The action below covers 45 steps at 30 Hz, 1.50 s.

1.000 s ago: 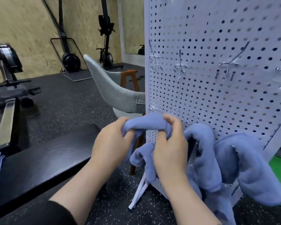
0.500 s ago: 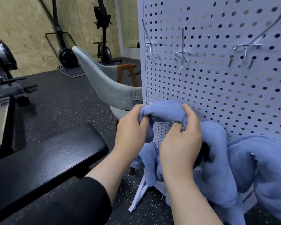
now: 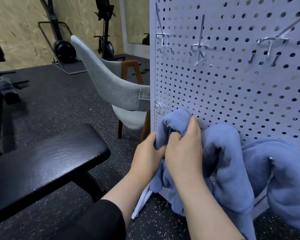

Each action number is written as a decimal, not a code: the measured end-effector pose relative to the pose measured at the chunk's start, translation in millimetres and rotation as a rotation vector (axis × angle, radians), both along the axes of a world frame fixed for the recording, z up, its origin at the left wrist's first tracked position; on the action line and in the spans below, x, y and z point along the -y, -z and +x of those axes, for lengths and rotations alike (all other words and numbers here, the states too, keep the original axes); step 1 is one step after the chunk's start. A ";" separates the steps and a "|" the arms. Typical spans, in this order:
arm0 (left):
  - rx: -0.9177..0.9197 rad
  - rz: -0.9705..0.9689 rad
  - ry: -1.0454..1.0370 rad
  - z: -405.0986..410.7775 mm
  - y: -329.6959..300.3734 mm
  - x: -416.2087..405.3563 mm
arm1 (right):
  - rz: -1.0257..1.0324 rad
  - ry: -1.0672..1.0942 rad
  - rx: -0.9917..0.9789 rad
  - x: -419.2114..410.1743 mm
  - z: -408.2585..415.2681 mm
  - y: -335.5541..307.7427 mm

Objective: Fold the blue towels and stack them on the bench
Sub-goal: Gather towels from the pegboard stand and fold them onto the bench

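Three bunched blue towels (image 3: 229,163) were hung on the pegboard (image 3: 232,94), lower right; the leftmost was pinched by left hand (image 3: 148,156) and right hand (image 3: 184,149).

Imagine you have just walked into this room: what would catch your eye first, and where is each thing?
First, the two hands at centre: the left hand and right hand both grip a bunched blue towel low against the white pegboard. More blue towels hang to its right. The black bench lies bare at lower left, with a grey chair behind it.
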<state>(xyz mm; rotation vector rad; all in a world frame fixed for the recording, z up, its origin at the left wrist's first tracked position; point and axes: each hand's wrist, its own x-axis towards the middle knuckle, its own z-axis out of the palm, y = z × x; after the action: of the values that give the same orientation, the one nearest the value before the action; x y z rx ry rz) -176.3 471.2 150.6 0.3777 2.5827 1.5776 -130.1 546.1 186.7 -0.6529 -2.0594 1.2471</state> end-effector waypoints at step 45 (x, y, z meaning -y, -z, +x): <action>0.209 -0.617 -0.742 225.7 55.8 607.2 | 0.894 -1.346 0.182 576.9 73.2 116.0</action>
<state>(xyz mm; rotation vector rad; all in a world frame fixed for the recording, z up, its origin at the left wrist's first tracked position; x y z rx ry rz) 49.4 -136.0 94.8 -0.8214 2.9867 0.7435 -56.8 -30.9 70.7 1.2454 -2.8919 0.5905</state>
